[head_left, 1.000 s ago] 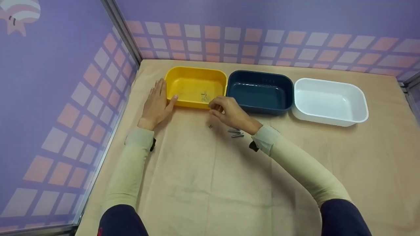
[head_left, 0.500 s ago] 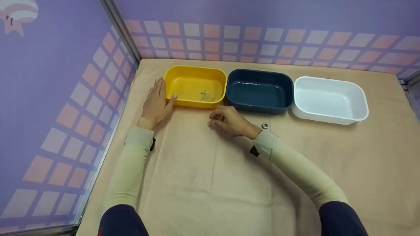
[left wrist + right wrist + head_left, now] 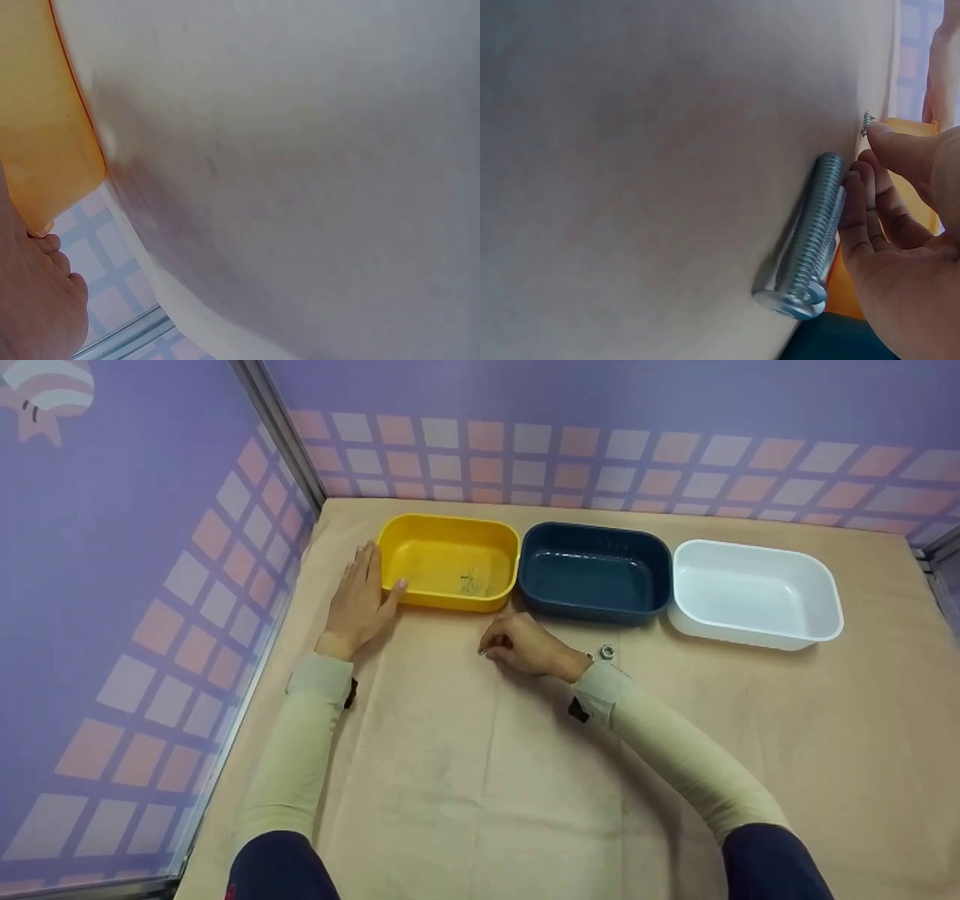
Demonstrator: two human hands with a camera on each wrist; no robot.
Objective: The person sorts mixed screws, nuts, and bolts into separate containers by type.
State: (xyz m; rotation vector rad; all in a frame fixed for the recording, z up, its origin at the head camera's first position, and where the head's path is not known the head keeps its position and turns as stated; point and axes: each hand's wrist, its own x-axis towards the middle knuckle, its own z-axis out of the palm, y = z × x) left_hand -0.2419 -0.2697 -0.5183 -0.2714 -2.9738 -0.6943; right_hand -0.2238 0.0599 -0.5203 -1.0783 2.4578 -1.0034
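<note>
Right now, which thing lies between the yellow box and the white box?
The dark blue box stands there, in one row with the yellow box and the white box; the head view shows it.

Head view mostly hides bolts (image 3: 810,232); bits (image 3: 468,583) in the yellow box (image 3: 439,601) blur.

Left arm (image 3: 292,757) stretched forward, left hand (image 3: 356,604) straight-fingered, right arm (image 3: 686,750) slanting inward, right hand (image 3: 529,643) curled, pinching
</note>
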